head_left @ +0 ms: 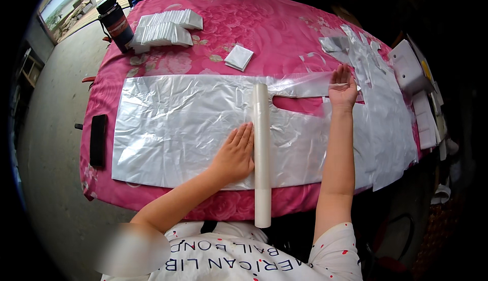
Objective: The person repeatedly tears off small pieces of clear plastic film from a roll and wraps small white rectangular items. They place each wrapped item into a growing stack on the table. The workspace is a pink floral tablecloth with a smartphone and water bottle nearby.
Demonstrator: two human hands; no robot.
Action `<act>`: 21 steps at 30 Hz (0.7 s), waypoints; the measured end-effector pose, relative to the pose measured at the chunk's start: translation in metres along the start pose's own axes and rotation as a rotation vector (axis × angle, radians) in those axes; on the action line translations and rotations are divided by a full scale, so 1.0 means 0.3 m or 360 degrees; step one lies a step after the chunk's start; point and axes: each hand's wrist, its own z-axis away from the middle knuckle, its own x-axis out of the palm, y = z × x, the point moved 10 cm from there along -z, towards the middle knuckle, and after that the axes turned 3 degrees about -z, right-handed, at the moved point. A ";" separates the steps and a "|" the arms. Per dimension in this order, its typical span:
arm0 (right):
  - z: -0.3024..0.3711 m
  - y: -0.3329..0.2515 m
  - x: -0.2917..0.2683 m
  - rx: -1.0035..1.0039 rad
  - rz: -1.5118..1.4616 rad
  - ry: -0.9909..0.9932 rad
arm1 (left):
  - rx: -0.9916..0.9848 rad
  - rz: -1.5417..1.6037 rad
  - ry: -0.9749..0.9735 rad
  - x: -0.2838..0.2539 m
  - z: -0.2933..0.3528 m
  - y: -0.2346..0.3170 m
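A stack of flat, clear-silver plastic bags lies across the table, with a U-shaped cutout between two handle strips at its right end. Across it, pointing toward me, rests a long whitish roll that looks like plastic film; its near end juts past the table edge. My left hand lies flat on the bags, fingers straight and together, fingertips beside the roll. At the far handle strip, my right hand is turned palm up with its fingers loosely extended, and I see nothing gripped in it.
Loose silvery plastic sheets cover the table's right side, beside white boxes. Folded plastic packets stand in rows at the far left near a dark flask. One folded packet lies mid-table. A black phone sits at left.
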 end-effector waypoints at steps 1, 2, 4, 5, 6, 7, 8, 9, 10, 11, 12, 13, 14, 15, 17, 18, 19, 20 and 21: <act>0.025 -0.022 0.085 -0.0044 0.0105 -0.0076 | 0.0002 -0.0018 0.0016 -0.001 0.001 0.001; 0.067 -0.032 0.188 -0.0077 0.0206 -0.0152 | -0.0006 -0.0042 0.0028 -0.001 0.005 -0.003; 0.226 0.066 0.437 -0.0128 0.0618 -0.0491 | -0.0019 -0.0051 0.0022 -0.004 0.010 -0.011; 0.325 0.152 0.548 -0.0142 0.0832 -0.0698 | -0.0018 -0.0055 0.0016 -0.004 0.013 -0.015; 0.425 0.271 0.632 -0.0147 0.1036 -0.0910 | -0.0034 -0.0062 0.0014 -0.004 0.020 -0.025; 0.528 0.403 0.699 -0.0172 0.1258 -0.1200 | -0.0046 -0.0068 0.0014 -0.007 0.024 -0.032; 0.612 0.534 0.706 -0.0111 0.1283 -0.1358 | -0.0026 -0.0055 0.0017 -0.006 0.015 -0.019; 0.731 0.622 0.712 -0.0228 0.1580 -0.1394 | 0.0023 0.0062 0.0001 -0.017 -0.002 0.006; 0.833 0.728 0.710 -0.0664 0.1710 -0.1673 | 0.0037 0.0154 -0.0020 -0.030 -0.006 0.011; 0.930 0.878 0.674 -0.0558 0.1829 -0.1939 | 0.0028 0.0029 0.0234 -0.013 0.029 -0.011; 0.987 1.019 0.623 -0.0305 0.2060 -0.2001 | 0.0099 -0.0198 0.0361 0.004 0.044 -0.016; 1.020 1.123 0.556 -0.0088 0.2352 -0.2029 | 0.0130 -0.0221 0.0260 0.031 0.018 0.000; 1.066 1.206 0.478 0.0292 0.2541 -0.2145 | 0.0138 -0.0266 0.0158 0.048 0.004 0.002; 1.087 1.239 0.430 0.0154 0.2617 -0.2187 | 0.0137 -0.0213 0.0125 0.046 -0.003 0.004; 1.112 1.307 0.319 -0.0113 0.2756 -0.2268 | 0.0119 -0.0097 0.0053 0.042 -0.002 -0.001; 1.126 1.332 0.288 0.0535 0.3089 -0.2561 | 0.0033 -0.0080 0.0078 0.007 0.026 -0.033; 1.092 1.284 0.319 0.0361 0.3003 -0.2515 | -0.0024 -0.0045 0.0107 -0.027 0.041 -0.038; 1.085 1.248 0.355 0.0198 0.2879 -0.2502 | -0.0114 -0.0031 0.0137 -0.071 0.070 -0.057; 1.037 1.191 0.375 0.0109 0.2726 -0.2437 | -0.0198 -0.0060 0.0246 -0.120 0.093 -0.071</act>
